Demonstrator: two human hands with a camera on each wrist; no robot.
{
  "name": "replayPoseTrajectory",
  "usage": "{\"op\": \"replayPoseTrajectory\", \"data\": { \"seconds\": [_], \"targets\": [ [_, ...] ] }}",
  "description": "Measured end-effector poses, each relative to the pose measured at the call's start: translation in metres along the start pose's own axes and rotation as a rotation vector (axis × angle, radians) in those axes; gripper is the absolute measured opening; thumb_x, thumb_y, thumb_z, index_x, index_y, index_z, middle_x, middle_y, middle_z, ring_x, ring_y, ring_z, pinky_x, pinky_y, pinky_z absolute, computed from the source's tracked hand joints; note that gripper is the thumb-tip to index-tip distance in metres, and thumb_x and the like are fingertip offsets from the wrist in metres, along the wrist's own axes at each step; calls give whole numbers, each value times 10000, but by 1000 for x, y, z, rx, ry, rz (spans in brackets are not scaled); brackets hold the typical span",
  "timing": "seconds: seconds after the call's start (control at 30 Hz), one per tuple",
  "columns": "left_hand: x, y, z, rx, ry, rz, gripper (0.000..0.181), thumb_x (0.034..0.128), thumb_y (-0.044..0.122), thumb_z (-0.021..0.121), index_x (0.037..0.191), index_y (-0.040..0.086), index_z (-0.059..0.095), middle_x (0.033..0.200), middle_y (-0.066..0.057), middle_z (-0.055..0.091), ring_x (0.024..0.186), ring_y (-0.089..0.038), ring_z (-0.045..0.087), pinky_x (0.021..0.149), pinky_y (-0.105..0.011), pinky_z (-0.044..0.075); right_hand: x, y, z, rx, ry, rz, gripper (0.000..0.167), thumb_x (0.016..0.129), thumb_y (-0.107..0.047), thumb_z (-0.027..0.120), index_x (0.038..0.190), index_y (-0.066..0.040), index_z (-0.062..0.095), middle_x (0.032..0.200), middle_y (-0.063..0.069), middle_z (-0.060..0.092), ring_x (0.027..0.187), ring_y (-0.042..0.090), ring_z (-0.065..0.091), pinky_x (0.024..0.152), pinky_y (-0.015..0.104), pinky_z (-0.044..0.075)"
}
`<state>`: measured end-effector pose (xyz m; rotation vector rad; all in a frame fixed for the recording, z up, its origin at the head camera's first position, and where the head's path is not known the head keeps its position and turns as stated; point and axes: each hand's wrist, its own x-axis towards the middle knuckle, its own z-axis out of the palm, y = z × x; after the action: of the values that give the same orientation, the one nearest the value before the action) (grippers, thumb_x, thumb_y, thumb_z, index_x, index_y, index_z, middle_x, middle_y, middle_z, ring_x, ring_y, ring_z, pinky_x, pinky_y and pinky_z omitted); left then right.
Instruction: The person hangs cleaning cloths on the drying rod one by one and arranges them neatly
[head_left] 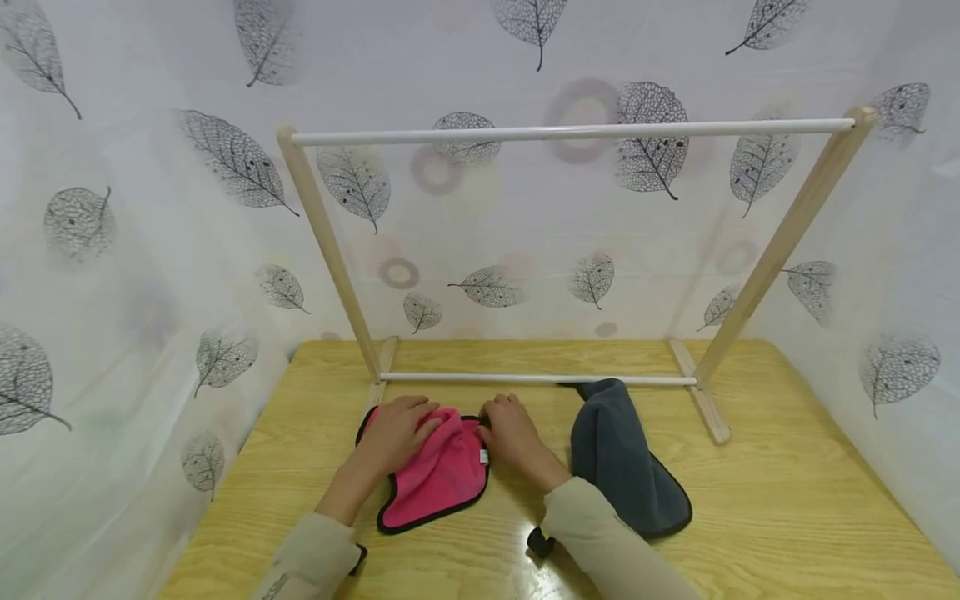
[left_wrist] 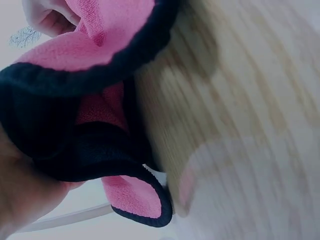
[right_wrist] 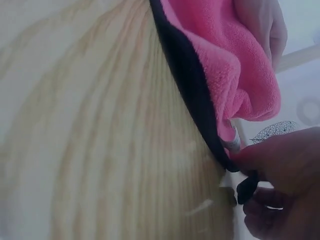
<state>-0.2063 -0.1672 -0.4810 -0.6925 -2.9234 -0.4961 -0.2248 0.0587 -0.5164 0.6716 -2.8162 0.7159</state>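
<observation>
A pink cloth with black edging lies crumpled on the table in the head view, a small white tag near its right edge. On its upper left part rests my left hand, fingers bent over the folds; in the left wrist view the cloth hides most of that hand's fingers. At the upper right corner my right hand pinches the black edge, and the right wrist view shows the thumb and fingers of the right hand on that corner. A dark grey cloth lies to the right of my right forearm.
Behind the cloths stands a wooden rack with a white top bar and a low white bar; the grey cloth's upper end reaches the low bar. A leaf-patterned curtain surrounds the wooden table at the back and sides.
</observation>
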Motion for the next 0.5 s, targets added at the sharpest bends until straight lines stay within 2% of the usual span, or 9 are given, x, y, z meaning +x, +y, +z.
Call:
{"op": "replayPoseTrajectory", "data": {
  "seconds": [0.2, 0.3, 0.4, 0.5],
  "targets": [
    [3, 4, -1, 8, 20, -35, 399, 1070, 339, 582, 1312, 46, 705, 1321, -159, 666, 1264, -351, 596, 1062, -573, 446, 4, -5, -6, 173, 51, -69, 55, 942, -86, 746, 971, -75, 700, 883, 60, 708, 784, 189, 634, 714, 349, 530],
    [6, 7, -2, 6, 55, -25, 379, 1069, 327, 588, 1295, 51, 716, 1288, -142, 689, 1235, -337, 620, 1041, -560, 471, 5, -13, -13, 232, 63, -106, 53, 967, -84, 719, 1015, -75, 699, 893, 53, 729, 737, 143, 639, 658, 312, 533],
    [9, 8, -2, -4, 78, -6, 357, 1070, 302, 589, 1291, 54, 719, 1268, -131, 700, 1215, -327, 635, 1017, -535, 498, 6, -19, -18, 247, 93, -131, 77, 978, -79, 706, 1055, -72, 712, 928, 63, 750, 760, 143, 668, 682, 320, 558],
    [11, 10, -3, -56, 91, 13, 340, 1078, 271, 574, 1295, 50, 715, 1272, -128, 699, 1219, -331, 632, 1017, -525, 502, 6, -23, -22, 264, 129, -134, 92, 976, -70, 708, 1065, -75, 729, 970, 66, 758, 833, 167, 701, 739, 352, 581]
  ]
}}
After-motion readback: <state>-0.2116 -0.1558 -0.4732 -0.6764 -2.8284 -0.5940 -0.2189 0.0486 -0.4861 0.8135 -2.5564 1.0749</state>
